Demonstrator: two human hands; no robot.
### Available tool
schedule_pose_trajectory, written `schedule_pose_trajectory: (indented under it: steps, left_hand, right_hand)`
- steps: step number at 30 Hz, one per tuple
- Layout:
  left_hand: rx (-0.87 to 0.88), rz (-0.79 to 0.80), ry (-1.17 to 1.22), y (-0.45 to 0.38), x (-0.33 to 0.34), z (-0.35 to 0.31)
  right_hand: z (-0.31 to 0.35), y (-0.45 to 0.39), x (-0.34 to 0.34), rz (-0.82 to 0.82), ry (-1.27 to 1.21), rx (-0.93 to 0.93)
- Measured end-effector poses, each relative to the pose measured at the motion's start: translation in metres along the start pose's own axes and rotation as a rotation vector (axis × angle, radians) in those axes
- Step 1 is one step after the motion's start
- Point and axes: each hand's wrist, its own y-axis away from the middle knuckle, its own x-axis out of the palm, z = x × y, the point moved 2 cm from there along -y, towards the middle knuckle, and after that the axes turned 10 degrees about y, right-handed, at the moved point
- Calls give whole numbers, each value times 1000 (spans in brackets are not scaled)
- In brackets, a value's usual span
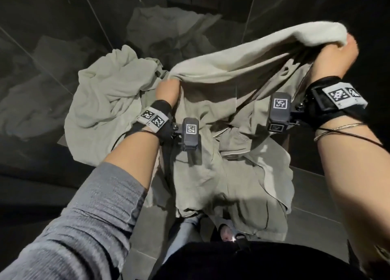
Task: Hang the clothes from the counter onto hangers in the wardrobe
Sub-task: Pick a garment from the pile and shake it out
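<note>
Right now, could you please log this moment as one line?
left hand: grips garment | right hand: grips garment | pile: on counter

**Readable markings: none in letters or digits**

No words, brand names or numbers legible anywhere in the head view. Only machine-read signs present: black-and-white square code patterns. Two sit side by side on the white band of the left wrist strap (153, 120); two on the white band of the right wrist strap (346, 95). One each on the left wrist module (190, 132) and the right wrist module (280, 108). A smaller dark label low on the right module is too dim to read.
</note>
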Motion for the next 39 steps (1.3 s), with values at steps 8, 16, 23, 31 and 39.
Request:
schedule_pose_trajectory:
  steps: [8, 16, 23, 31, 39]
  left_hand:
    - [117, -117, 486, -29, 4, -83]
    - [228, 285, 172, -24, 86, -97]
    - [574, 1040, -101, 100, 145, -125]
    - [589, 1023, -104, 195, 176, -137]
    - [-152, 1115, 737, 267, 176, -148]
  right_hand:
    - [-35, -7, -69, -111, 399, 157]
    - [-37, 28, -126, -106, 410, 218]
    - [-20, 68, -166, 105, 155, 301]
    - [-49, 101, -265, 66, 136, 278]
    - [-94, 126, -362, -199, 439, 414]
